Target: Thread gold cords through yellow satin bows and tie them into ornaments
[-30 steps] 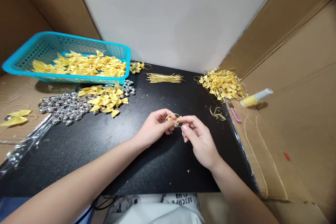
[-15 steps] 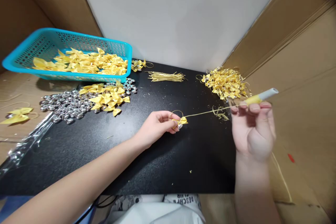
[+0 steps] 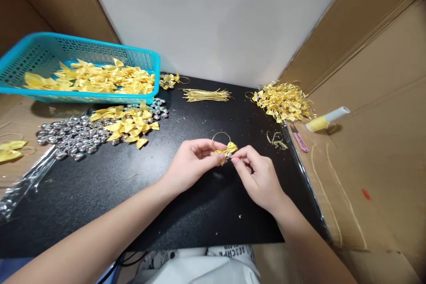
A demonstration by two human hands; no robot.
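Over the black tabletop, my left hand [image 3: 195, 162] pinches a yellow ribbon bow [image 3: 230, 147] with a small silver bell [image 3: 228, 155] at its middle. A thin gold cord loop [image 3: 221, 133] stands up from the bow. Close against the bow's right side, my right hand [image 3: 259, 177] has thumb and forefinger pressed together beside the bell; what lies between those fingertips is too small to make out. On the cardboard at the right lies a white tube wound with yellow thread [image 3: 319, 123], apart from both hands.
A blue basket [image 3: 100, 96] of yellow bows stands back left. Before it lie silver bells [image 3: 75, 137] and loose bows [image 3: 133, 124]. Gold cords [image 3: 207, 95] lie at the back, finished-looking bows [image 3: 281, 101] heap back right. Thread scraps [image 3: 277, 141] and a pink cutter [image 3: 300, 139] are at right.
My right hand has let go of the thread tube, now lying on the cardboard, and come left to the bow. The stretched thread is no longer seen. My left hand still holds the bow.
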